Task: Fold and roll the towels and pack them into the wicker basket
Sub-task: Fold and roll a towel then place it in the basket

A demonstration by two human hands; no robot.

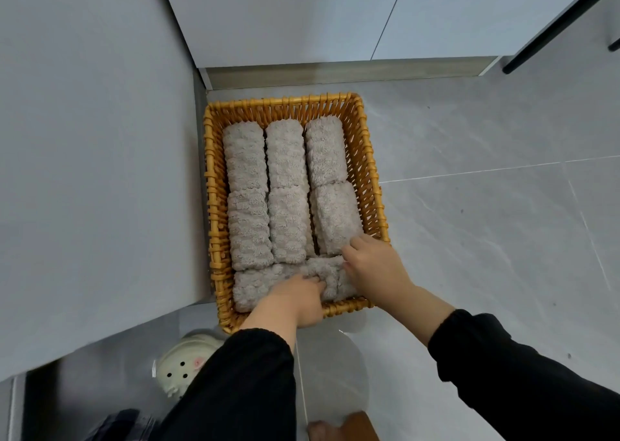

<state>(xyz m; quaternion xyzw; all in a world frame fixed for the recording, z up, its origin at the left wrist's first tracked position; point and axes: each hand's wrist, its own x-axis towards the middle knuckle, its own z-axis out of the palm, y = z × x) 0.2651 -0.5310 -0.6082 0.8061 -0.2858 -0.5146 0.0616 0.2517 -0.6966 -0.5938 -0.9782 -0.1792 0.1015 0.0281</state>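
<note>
A rectangular wicker basket (370,179) stands on the tiled floor, filled with several rolled grey fluffy towels (287,153) laid side by side in two rows. One more rolled towel (258,284) lies crosswise along the basket's near end. My left hand (297,298) reaches over the near rim and presses its fingers into this crosswise roll. At the roll's right end, my right hand (372,266) grips it by the basket's near right corner. Both sleeves are black.
A grey wall or cabinet side (94,172) runs close along the basket's left. A white cabinet with a wooden plinth (335,75) stands behind it. A pale slipper (183,363) lies near my left arm, a wooden object (355,427) at the bottom edge. A black leg (553,28) crosses the top right.
</note>
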